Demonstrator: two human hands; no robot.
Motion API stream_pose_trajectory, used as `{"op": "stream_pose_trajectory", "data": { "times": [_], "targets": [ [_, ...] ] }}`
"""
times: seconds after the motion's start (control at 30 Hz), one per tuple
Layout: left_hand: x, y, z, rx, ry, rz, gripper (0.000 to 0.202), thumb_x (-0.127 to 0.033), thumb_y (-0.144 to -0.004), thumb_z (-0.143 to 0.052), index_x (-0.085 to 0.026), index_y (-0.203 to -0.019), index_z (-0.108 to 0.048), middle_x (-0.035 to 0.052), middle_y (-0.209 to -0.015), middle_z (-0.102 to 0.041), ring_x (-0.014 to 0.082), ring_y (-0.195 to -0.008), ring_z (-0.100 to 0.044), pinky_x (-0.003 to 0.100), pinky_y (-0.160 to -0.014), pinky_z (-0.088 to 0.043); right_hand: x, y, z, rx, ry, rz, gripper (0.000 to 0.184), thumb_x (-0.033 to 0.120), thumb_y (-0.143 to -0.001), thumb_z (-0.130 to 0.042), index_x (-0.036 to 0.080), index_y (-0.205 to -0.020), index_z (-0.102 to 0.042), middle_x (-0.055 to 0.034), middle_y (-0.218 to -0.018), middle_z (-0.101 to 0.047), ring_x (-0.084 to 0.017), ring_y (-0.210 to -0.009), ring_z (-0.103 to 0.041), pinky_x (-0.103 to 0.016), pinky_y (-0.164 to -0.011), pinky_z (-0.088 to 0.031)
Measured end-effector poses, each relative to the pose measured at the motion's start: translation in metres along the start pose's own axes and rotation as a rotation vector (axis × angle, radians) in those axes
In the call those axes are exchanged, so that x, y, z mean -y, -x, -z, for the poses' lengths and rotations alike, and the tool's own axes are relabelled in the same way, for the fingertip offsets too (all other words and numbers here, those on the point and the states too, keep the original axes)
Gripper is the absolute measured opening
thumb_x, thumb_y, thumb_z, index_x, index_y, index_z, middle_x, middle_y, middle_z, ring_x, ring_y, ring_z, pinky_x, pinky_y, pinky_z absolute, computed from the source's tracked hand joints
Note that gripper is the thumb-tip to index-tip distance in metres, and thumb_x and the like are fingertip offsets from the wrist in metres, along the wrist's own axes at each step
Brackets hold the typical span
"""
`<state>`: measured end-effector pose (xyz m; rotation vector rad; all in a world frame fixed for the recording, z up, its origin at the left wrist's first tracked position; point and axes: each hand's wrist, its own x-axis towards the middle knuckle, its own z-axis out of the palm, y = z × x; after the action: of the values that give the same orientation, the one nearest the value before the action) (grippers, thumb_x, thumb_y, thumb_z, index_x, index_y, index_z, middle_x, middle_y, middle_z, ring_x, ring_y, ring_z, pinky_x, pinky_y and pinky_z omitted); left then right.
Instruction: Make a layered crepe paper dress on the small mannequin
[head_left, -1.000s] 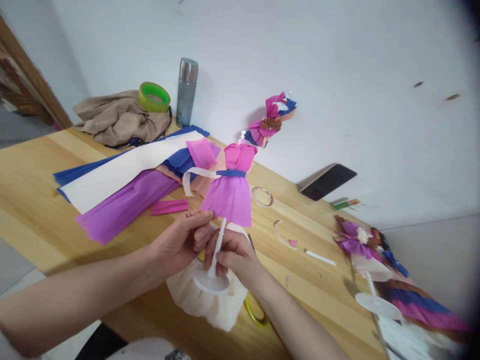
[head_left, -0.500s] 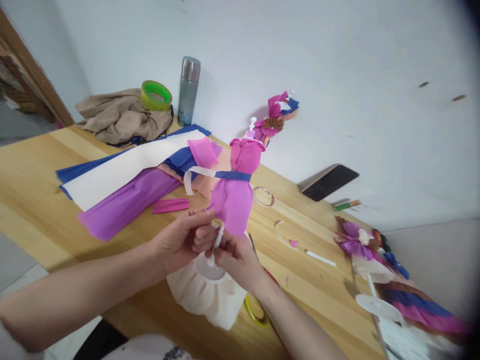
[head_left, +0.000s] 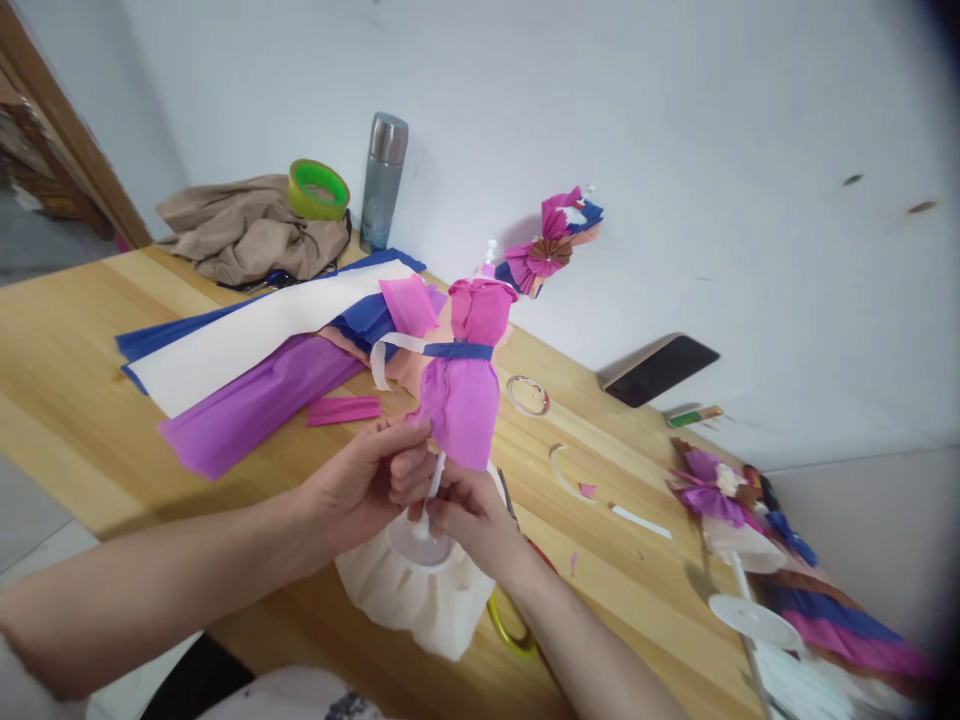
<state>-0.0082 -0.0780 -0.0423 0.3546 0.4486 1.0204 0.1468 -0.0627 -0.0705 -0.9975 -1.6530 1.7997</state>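
A small mannequin (head_left: pixel 482 310) wears a pink crepe-paper top and a purple crepe-paper skirt (head_left: pixel 469 405), with a blue strip around its waist. A pale strip (head_left: pixel 382 358) hangs off the left of the waist. My left hand (head_left: pixel 394 460) is closed, its thumb and finger pinching the lower left edge of the skirt. My right hand (head_left: pixel 469 510) is closed at the white stand (head_left: pixel 435 480) just under the skirt; some of its fingertips are hidden behind the rod. Beneath the stand's round base lies gathered cream fabric or paper (head_left: pixel 420 600).
Crepe-paper sheets (head_left: pixel 247 355) lie left, before a brown cloth (head_left: pixel 247 225), green-cored tape (head_left: pixel 319 190) and a flask (head_left: pixel 384 180). Yellow-handled scissors (head_left: pixel 510 630) lie by my right forearm. A phone (head_left: pixel 664 368) leans on the wall; another dressed figure (head_left: pixel 720 490) is at right.
The mannequin has tilted slightly left at its top, and its head has shifted left. Both hands keep nearly the same place and grip.
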Motion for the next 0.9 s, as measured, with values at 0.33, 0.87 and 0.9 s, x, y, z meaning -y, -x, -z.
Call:
{"op": "stream_pose_trajectory", "data": {
  "times": [0.33, 0.87, 0.9],
  "targets": [
    [-0.0008, 0.0019, -0.0022, -0.014, 0.019, 0.002, 0.045, -0.035, -0.077, -0.072, -0.016, -0.042, -0.049, -0.0043, -0.040, -0.034, 0.0080, -0.040, -0.030, 0.021, -0.039, -0.035, 0.0053, -0.0010, -0.0065, 0.031, -0.116, 0.038, 0.018, 0.015, -0.061, -0.051, 0.019, -0.073, -0.064, 0.0010, -0.060, -0.062, -0.010, -0.051, -0.050, -0.021, -0.047, -0.038],
    [0.0016, 0.0018, -0.0026, -0.120, 0.139, 0.005, 0.023, -0.014, -0.083, -0.059, -0.010, -0.061, -0.066, -0.0046, -0.039, -0.038, 0.0048, -0.037, -0.032, 0.015, -0.036, -0.030, 0.0076, -0.0013, -0.0010, -0.178, -0.080, 0.119, 0.011, 0.015, -0.058, -0.048, 0.020, -0.064, -0.056, 0.0035, -0.057, -0.056, -0.009, -0.050, -0.046, -0.021, -0.048, -0.036],
    [0.0007, 0.0015, -0.0028, -0.131, 0.136, 0.011, 0.022, -0.014, -0.084, -0.057, -0.009, -0.065, -0.068, -0.0046, -0.039, -0.038, 0.0051, -0.036, -0.032, 0.015, -0.036, -0.029, 0.0096, -0.0012, 0.0000, -0.189, -0.074, 0.108, 0.011, 0.014, -0.058, -0.048, 0.020, -0.064, -0.056, 0.0031, -0.058, -0.058, -0.009, -0.050, -0.046, -0.021, -0.047, -0.037]
  ]
}}
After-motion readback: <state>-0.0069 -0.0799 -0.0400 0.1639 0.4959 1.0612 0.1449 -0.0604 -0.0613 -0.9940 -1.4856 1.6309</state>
